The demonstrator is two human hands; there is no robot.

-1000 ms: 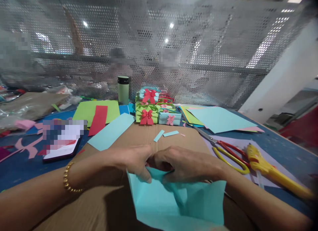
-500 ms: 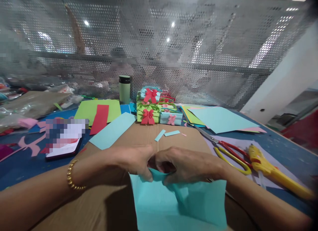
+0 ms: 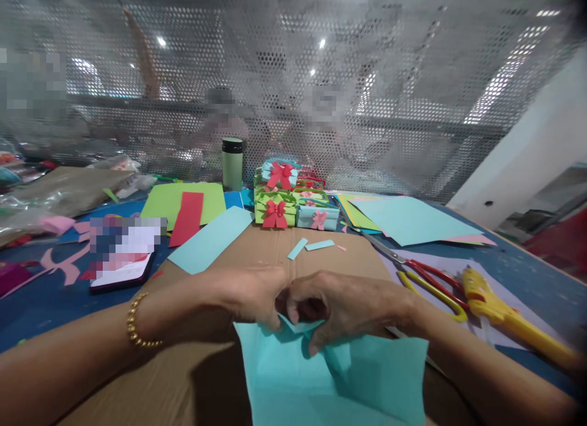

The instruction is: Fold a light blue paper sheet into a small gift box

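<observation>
A folded sheet of turquoise paper (image 3: 330, 377) with upright side walls stands before me over the brown cardboard (image 3: 183, 359). At its far edge, my left hand (image 3: 257, 294) pinches the paper between thumb and fingers. Close beside it, my right hand (image 3: 334, 304) is curled over the same edge, its thumb on the inner face and its fingertips partly hidden. Between the two hands a small flap of the paper is bent up. Two short light-blue strips (image 3: 320, 246) lie on the cardboard beyond my hands.
Small paper bags with bows (image 3: 275, 212) are stacked at the back, beside a green bottle (image 3: 232, 163). Scissors (image 3: 426, 279) and a yellow glue gun (image 3: 499, 310) lie right. Left are a phone (image 3: 123, 273), a red strip (image 3: 187, 218) and a light-blue strip (image 3: 213, 239).
The right thumb has moved slightly down and away from the left hand along the paper's edge. A small flap now shows between the hands. The view has shifted a little.
</observation>
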